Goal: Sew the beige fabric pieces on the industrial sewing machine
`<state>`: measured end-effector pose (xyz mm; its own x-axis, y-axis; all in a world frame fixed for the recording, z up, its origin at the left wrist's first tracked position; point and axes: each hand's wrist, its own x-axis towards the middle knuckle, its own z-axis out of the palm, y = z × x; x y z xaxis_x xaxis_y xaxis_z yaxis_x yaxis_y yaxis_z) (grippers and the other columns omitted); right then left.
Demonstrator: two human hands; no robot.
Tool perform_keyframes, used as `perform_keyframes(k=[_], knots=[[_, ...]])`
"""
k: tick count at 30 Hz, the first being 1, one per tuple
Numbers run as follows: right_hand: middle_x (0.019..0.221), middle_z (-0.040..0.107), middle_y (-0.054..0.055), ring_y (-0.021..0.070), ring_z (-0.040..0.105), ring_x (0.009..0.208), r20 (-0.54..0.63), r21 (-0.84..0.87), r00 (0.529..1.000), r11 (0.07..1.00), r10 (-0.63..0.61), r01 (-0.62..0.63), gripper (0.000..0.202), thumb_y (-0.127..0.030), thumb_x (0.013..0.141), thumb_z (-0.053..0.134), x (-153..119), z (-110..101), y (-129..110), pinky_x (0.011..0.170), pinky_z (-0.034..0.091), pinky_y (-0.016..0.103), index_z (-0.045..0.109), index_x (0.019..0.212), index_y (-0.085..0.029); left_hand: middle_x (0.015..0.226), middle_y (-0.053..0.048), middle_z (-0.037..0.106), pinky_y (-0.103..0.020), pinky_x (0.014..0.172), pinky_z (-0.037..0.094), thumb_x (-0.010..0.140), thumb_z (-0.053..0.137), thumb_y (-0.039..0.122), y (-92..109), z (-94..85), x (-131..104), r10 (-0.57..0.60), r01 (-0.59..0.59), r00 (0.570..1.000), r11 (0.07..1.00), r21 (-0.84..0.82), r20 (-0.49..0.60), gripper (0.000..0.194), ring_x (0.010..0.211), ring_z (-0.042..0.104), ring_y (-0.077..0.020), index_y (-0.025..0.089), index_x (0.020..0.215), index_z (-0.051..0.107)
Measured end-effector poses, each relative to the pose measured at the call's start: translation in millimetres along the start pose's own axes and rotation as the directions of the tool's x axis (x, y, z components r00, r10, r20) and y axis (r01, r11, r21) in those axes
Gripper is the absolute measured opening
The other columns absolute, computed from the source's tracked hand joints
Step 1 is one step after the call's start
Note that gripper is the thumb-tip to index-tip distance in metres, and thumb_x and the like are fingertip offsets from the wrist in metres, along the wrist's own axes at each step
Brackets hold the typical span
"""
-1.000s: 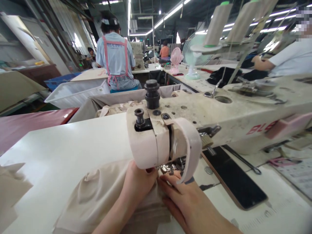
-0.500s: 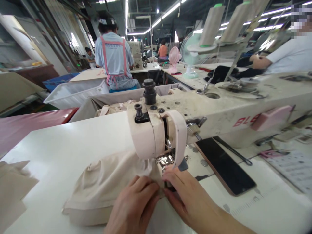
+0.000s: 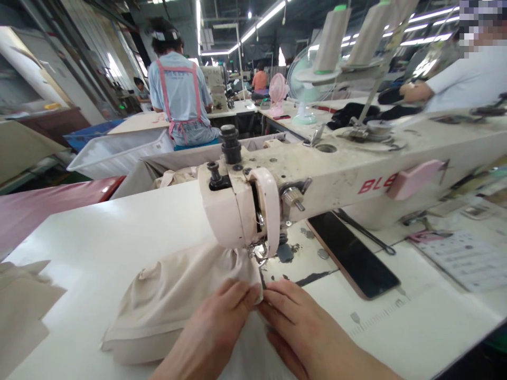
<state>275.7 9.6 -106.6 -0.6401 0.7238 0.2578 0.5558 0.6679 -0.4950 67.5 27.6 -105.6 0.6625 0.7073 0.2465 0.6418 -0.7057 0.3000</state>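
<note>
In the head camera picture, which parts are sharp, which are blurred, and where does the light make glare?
Head view: both hands, left and right, and the beige cloth are fairly sharp; the cream thread cones at top right are smeared; the ceiling tube lights burn out white; straight edges bend toward the frame borders.

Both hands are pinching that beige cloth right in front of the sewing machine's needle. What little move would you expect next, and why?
Probably a short push of the beige cloth forward under the presser foot. The left hand and right hand meet at the cloth's edge just short of the foot, fingertips flat on it, and the cloth is bunched behind the sewing machine head. That suggests feeding the edge in.
</note>
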Motion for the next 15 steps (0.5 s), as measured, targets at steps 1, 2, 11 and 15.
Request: perform_keyframes(k=[1, 2, 11, 15], knots=[[0.121, 0.06, 0.013, 0.0275, 0.05, 0.116, -0.018, -0.011, 1.0, 1.0, -0.023, 0.023, 0.043, -0.008, 0.086, 0.046, 0, 1, 1, 0.106, 0.043, 0.046, 0.056, 0.128, -0.011, 0.094, -0.008, 0.063, -0.027, 0.071, 0.056, 0.099, 0.031, 0.019, 1, 3.5, 1, 0.026, -0.025, 1.0, 0.997, 0.07, -0.008, 0.032, 0.083, 0.06, -0.0188, 0.013, 0.121, 0.054], [0.122, 0.061, 0.013, 0.0275, 0.051, 0.116, -0.038, -0.027, 0.998, 0.999, -0.047, 0.046, 0.043, -0.009, 0.086, 0.045, -1, 1, 2, 0.106, 0.043, 0.048, 0.056, 0.128, -0.012, 0.09, -0.008, 0.063, -0.028, 0.068, 0.057, 0.099, 0.03, 0.02, 3, 6.7, 2, 0.047, -0.044, 0.999, 0.99, 0.133, -0.021, 0.033, 0.079, 0.06, -0.0192, 0.011, 0.117, 0.055], [0.118, 0.059, 0.012, 0.0253, 0.051, 0.113, -0.017, -0.065, 0.997, 0.995, -0.076, 0.075, 0.041, -0.006, 0.089, 0.042, 11, -17, 16, 0.103, 0.043, 0.044, 0.056, 0.126, -0.015, 0.091, -0.011, 0.065, -0.033, 0.066, 0.061, 0.099, 0.025, 0.019, 2, 15.0, 15, 0.038, -0.02, 0.997, 0.968, 0.251, -0.067, 0.037, 0.077, 0.063, -0.0215, 0.006, 0.117, 0.055], [0.121, 0.055, 0.011, 0.0265, 0.048, 0.108, 0.086, -0.051, 0.996, 0.998, -0.018, 0.022, 0.05, -0.004, 0.083, 0.043, 22, -22, 22, 0.102, 0.042, 0.047, 0.05, 0.131, -0.016, 0.102, -0.01, 0.066, -0.036, 0.08, 0.058, 0.098, 0.035, 0.023, -17, 26.4, 17, -0.042, 0.063, 0.982, 0.992, 0.113, -0.182, 0.033, 0.09, 0.062, -0.023, 0.016, 0.123, 0.054]])
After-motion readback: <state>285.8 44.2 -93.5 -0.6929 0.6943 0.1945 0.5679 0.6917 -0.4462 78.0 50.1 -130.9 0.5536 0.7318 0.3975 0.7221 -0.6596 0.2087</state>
